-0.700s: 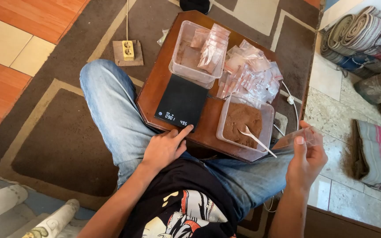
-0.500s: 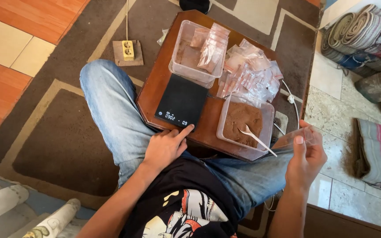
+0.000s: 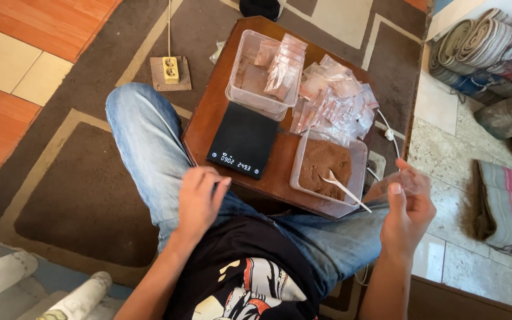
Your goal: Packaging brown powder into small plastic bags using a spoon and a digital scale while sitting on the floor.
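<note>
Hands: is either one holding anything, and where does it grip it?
The right hand pinches a small clear plastic bag by its edge, thumb on top. The left hand holds nothing.

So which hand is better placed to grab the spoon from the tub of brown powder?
Probably left. The left hand is empty near the scale, while the right hand pinches a small clear bag beside the spoon.

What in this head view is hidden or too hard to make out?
- Small clear bag: contents unclear, see-through and partly behind the right hand.
- Spoon: bowl buried in brown powder.
- Left hand: palm faces away.
- Rolled mats: cut by the frame edge.
</note>
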